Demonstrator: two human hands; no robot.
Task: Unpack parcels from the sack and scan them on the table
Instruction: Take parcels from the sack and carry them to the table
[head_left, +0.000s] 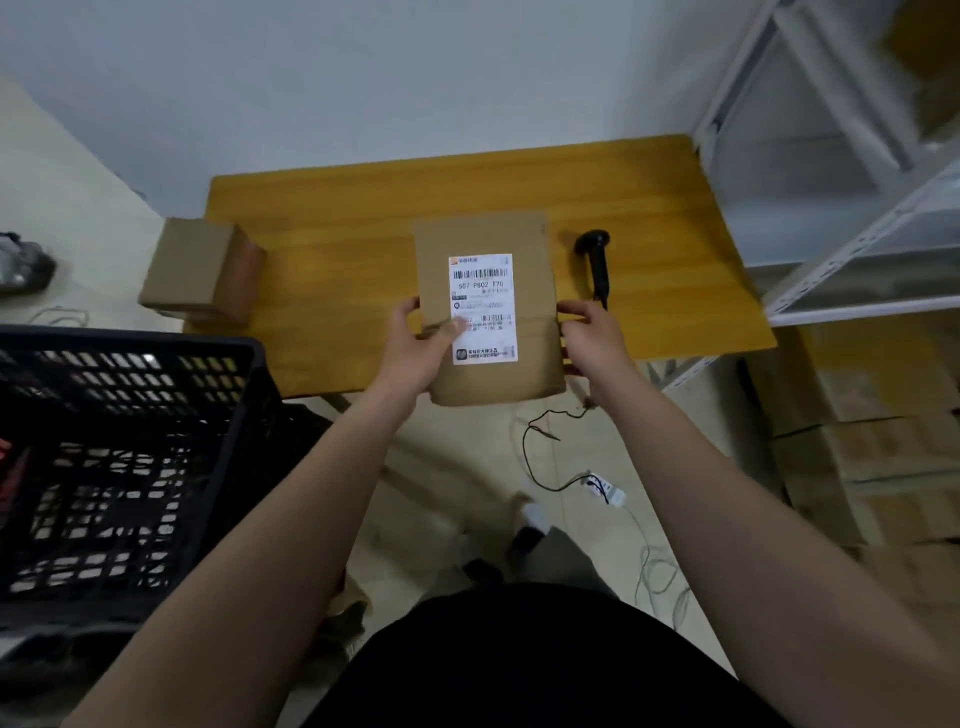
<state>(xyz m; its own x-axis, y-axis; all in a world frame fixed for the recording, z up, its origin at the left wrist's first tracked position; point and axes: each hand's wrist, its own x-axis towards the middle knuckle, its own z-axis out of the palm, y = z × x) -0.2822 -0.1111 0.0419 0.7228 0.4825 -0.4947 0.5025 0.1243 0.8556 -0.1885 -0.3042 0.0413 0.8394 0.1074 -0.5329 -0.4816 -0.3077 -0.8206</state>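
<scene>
We find the left grip (415, 345) clamped on the left edge of the brown parcel (485, 236), its thumb lying across onto the white label (483, 291) and its fingers curled behind. The right grip (592, 335) pinches the opposite edge, its fingers bent over the parcel's right side. The parcel faces up with its barcode toward the far end. Its far half is over the table (337, 208), while its near end juts past the table's near edge; we cannot tell whether it touches the wood.

Just right of the parcel a black scanner (597, 262) lies on the table, handle pointing near. At the table's left edge sits a cardboard box (195, 267), partly overhanging.

The table is yellow-brown wood, set against a pale wall. A white metal rack (831, 171) stands to its right, with stacked cartons (872, 447) on the floor below it. A black slatted crate (130, 467) fills the near left. A thin black cable (530, 460) trails over the light floor under the table's near edge.

Both forearms reach forward bare, converging on the parcel, with the wrists roughly level.
</scene>
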